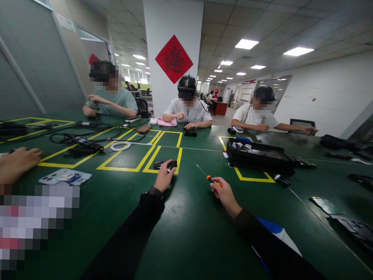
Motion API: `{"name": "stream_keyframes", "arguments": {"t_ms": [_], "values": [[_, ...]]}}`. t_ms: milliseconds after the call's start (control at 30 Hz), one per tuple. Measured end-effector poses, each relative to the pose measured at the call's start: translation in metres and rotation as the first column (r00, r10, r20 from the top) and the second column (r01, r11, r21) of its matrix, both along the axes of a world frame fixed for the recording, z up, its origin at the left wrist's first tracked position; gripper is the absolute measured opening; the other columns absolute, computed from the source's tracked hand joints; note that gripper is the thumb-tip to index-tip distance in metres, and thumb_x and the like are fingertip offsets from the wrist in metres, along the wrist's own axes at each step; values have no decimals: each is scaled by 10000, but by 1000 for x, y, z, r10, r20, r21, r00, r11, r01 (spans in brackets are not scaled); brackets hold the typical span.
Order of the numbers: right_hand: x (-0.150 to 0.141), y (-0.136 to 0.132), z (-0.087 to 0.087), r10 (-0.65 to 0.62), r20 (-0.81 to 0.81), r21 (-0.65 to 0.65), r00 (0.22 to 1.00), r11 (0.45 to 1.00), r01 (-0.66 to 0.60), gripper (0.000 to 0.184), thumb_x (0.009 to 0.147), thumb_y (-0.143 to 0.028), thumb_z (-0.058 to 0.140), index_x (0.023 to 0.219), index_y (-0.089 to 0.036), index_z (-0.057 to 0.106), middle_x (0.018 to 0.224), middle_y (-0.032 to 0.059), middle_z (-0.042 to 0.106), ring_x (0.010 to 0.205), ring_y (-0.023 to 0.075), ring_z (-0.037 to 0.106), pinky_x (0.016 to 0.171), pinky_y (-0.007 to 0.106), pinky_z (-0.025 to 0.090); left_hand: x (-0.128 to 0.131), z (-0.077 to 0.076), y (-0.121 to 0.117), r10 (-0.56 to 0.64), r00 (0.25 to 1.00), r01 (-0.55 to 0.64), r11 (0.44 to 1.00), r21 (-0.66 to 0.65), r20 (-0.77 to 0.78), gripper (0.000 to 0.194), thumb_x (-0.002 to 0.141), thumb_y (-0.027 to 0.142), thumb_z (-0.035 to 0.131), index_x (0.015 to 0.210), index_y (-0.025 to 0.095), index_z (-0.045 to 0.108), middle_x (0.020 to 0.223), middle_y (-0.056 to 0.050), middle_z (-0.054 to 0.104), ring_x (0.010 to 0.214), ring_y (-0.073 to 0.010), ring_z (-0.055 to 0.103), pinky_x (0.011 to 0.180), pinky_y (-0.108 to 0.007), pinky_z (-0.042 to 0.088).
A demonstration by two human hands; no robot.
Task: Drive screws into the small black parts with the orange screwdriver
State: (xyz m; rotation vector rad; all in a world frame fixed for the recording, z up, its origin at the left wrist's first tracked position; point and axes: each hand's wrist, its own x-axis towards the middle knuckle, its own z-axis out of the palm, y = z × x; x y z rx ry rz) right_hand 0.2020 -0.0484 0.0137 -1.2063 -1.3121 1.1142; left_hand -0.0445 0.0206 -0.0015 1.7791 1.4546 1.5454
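My left hand [164,178] is closed on a small black device [173,164], whose kind I cannot make out. It is over a yellow-taped rectangle on the green table [183,238]. Another dark piece [158,165] shows just left of my fingers; whether it joins the device is unclear. To the right, my right hand [225,195] grips a screwdriver [210,179] by its orange and black handle. The thin metal shaft points up and left, toward the far side, apart from the black device.
A black open case [256,154] with parts lies ahead right. Left are a phone [65,177], a white cable coil [120,146], black cables and a co-worker's hand [19,162]. Circuit boards [327,205] lie right; a blue-white item [275,229] is by my right sleeve. Three people sit opposite.
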Motion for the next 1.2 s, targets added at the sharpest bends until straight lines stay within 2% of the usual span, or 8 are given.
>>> {"name": "stream_keyframes", "arguments": {"t_ms": [100, 200, 333, 533, 800, 933, 1067, 1200], "values": [[2, -6, 4, 23, -40, 22, 999, 1000, -23, 254, 755, -382, 464, 870, -165, 527, 535, -37, 481, 405, 64, 372, 370, 179, 236, -3, 0, 0, -109, 954, 144, 984, -109, 279, 371, 737, 316, 534, 1073, 177, 461, 1045, -76, 545, 925, -179, 552, 879, -374, 391], [0, -9, 7, 57, -58, 42, 997, 998, -55, 271, 770, -395, 438, 876, -165, 538, 546, -30, 491, 417, 67, 380, 377, 182, 238, 9, 1, -10, -288, 788, 419, 898, -131, 545, 357, 759, 352, 510, 1055, 184, 404, 1014, -77, 555, 750, -144, 601, 732, -351, 470], [-3, -10, 7, 116, -32, 109, 993, 988, -112, 232, 735, -344, 501, 879, -168, 543, 599, -29, 507, 429, 61, 384, 400, 193, 267, 35, 4, -25, -381, 674, 563, 820, -106, 632, 303, 773, 357, 503, 982, 181, 374, 953, -75, 586, 714, -126, 601, 674, -302, 476], [-3, -11, 7, 96, 99, 156, 991, 982, -110, 192, 725, -305, 536, 854, -163, 551, 624, -33, 491, 458, 60, 389, 431, 195, 302, 46, 10, -30, -358, 711, 551, 818, -164, 605, 362, 722, 339, 570, 994, 183, 389, 803, -13, 574, 624, -85, 569, 629, -250, 464], [-4, -11, 8, 101, 131, 166, 986, 978, -123, 179, 741, -299, 529, 854, -161, 543, 617, -32, 484, 458, 58, 385, 427, 185, 308, 43, 11, -30, -401, 757, 558, 808, -192, 515, 391, 739, 368, 530, 1087, 202, 470, 836, -14, 529, 687, -90, 532, 683, -247, 441], [-4, -11, 8, 98, 140, 161, 985, 980, -121, 183, 738, -306, 530, 853, -164, 546, 608, -36, 486, 439, 53, 378, 406, 178, 304, 43, 12, -31, -420, 816, 518, 836, -182, 397, 356, 763, 393, 489, 1072, 217, 475, 844, -8, 521, 731, -110, 527, 710, -260, 426], [-3, -12, 5, 81, 176, 129, 981, 986, -104, 244, 731, -346, 532, 894, -167, 558, 591, -35, 505, 390, 53, 366, 371, 184, 302, 43, 15, -33, -364, 914, 390, 910, -138, 181, 316, 768, 387, 479, 1036, 221, 501, 897, -6, 531, 807, -135, 513, 785, -280, 390], [-3, -12, 5, 17, 292, 185, 956, 980, -74, 275, 686, -328, 590, 904, -161, 593, 755, 21, 605, 509, 89, 490, 468, 208, 382, 43, 16, -33, -348, 936, 351, 932, -88, 49, 285, 784, 365, 458, 1020, 215, 510, 978, -16, 530, 922, -160, 488, 859, -295, 347]]}}
